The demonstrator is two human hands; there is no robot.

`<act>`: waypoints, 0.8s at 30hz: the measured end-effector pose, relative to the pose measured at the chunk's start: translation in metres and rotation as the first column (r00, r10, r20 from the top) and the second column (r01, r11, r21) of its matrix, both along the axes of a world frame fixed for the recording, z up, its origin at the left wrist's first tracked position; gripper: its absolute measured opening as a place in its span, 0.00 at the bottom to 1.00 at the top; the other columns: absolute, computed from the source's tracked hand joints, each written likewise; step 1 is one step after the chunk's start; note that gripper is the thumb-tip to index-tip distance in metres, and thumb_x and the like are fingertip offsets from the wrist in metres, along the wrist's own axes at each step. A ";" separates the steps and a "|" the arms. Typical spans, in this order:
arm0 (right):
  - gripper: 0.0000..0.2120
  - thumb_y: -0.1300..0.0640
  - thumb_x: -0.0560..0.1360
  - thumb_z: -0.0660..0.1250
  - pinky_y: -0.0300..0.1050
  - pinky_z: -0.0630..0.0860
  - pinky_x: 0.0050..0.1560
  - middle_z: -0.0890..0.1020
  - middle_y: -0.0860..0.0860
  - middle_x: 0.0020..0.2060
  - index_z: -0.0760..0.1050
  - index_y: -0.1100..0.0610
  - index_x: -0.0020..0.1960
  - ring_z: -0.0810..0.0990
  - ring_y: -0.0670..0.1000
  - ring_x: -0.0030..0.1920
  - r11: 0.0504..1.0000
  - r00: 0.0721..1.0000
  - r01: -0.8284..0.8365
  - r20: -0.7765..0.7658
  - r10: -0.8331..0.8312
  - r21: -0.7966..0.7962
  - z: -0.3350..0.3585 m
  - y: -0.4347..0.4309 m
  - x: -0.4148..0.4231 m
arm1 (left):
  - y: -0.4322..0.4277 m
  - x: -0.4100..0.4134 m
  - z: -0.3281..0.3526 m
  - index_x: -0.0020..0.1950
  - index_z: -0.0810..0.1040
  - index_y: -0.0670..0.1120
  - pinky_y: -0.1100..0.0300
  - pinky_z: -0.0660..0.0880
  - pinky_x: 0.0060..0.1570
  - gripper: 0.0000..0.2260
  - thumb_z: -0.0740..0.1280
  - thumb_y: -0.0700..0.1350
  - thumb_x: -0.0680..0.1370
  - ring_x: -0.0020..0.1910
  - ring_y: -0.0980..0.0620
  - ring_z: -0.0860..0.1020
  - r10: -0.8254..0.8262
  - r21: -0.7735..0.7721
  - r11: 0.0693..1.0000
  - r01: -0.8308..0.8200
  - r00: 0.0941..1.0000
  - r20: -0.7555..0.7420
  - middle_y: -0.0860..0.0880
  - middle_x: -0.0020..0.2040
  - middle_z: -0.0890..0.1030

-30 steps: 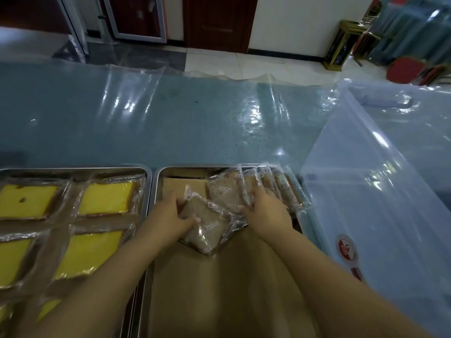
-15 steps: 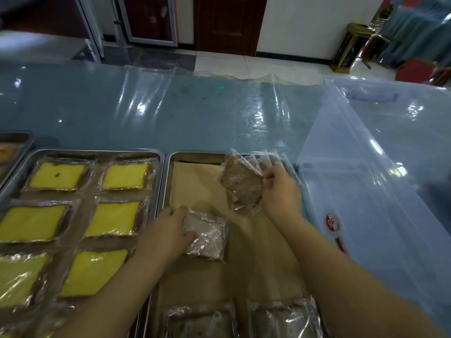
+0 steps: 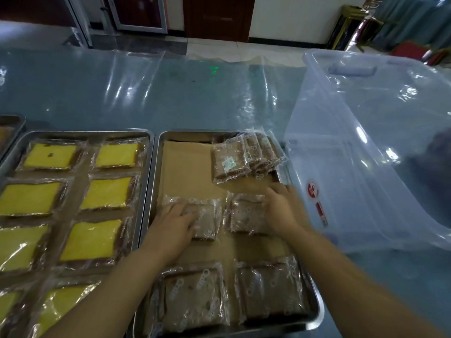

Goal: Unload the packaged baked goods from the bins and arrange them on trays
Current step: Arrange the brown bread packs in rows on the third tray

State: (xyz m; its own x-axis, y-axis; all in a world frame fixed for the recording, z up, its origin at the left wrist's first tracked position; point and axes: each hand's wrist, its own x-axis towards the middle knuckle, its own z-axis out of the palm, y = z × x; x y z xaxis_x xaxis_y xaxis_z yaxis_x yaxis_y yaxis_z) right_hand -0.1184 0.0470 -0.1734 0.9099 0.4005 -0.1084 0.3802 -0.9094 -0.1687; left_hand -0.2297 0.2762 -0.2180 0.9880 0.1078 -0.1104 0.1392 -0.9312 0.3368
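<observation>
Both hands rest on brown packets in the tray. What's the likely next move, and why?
Probably lift both and reach for the stack at the tray's far right: the packets under the left hand and right hand lie flat, with bare paper beyond.

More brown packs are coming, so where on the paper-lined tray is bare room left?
Bare paper lies far left, bordered by the tray rim, the leaning stack and the pack under the left hand. A narrow strip runs between stack and the right hand. The near half is crowded with four flat packs.

Three trays (image 3: 317,320), one bin (image 3: 341,191) — eight yellow packs (image 3: 107,192), four flat brown packs (image 3: 268,289).
</observation>
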 end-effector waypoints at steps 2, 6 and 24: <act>0.22 0.60 0.75 0.62 0.49 0.67 0.63 0.70 0.49 0.67 0.71 0.46 0.67 0.65 0.55 0.65 0.988 0.991 -0.119 -0.048 0.124 0.098 -0.011 -0.003 -0.011 | -0.003 -0.006 -0.001 0.69 0.69 0.56 0.53 0.59 0.68 0.18 0.59 0.54 0.79 0.71 0.47 0.58 0.015 0.018 1.000 -0.015 1.000 -0.015 0.50 0.75 0.60; 0.20 0.61 0.76 0.62 0.51 0.60 0.69 0.65 0.52 0.72 0.73 0.49 0.66 0.59 0.55 0.72 0.975 0.971 -0.217 -0.088 0.221 0.049 -0.032 -0.011 -0.031 | -0.007 -0.019 0.001 0.69 0.69 0.57 0.54 0.58 0.69 0.19 0.61 0.55 0.78 0.71 0.48 0.58 0.021 0.004 1.000 -0.021 0.999 -0.024 0.51 0.74 0.61; 0.10 0.53 0.76 0.63 0.48 0.77 0.43 0.80 0.49 0.47 0.76 0.53 0.56 0.77 0.51 0.45 0.960 0.998 0.033 -0.055 -0.019 0.278 -0.008 0.010 0.007 | 0.007 0.016 0.022 0.57 0.78 0.52 0.56 0.71 0.52 0.14 0.63 0.56 0.76 0.54 0.52 0.73 0.031 -0.084 0.996 -0.026 0.998 0.059 0.54 0.55 0.76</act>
State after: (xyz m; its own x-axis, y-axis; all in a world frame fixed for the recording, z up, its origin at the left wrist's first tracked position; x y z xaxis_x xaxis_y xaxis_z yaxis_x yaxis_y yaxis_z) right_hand -0.1117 0.0569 -0.1811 0.9164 0.3979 -0.0430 0.3414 -0.8331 -0.4351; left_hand -0.2142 0.2831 -0.1961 0.9898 0.1294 -0.0602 0.1427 -0.8957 0.4212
